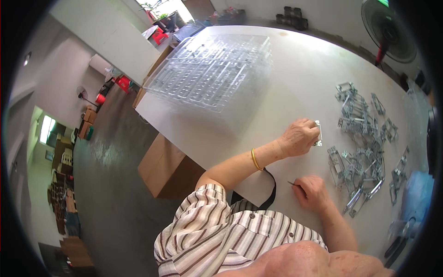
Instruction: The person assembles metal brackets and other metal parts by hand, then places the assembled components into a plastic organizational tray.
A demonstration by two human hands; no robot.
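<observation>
Left hand (301,137) is pinching a small metal bracket (318,134) by its edges, just left of the bracket pile (364,152). Right hand (313,193), nearer us than that pile, is closing on a thin tool (293,183). We are judging the bracket light, stiff, sharp-edged; gripping its long edges suits.

I see bright daylight from windows at far left and top, washing out the white desk (286,69). Shadows soft. Heavy fisheye bending, black vignette at the rim; right edge smeared and blurry.

Bracket (318,134) half behind left hand (300,137)
</observation>
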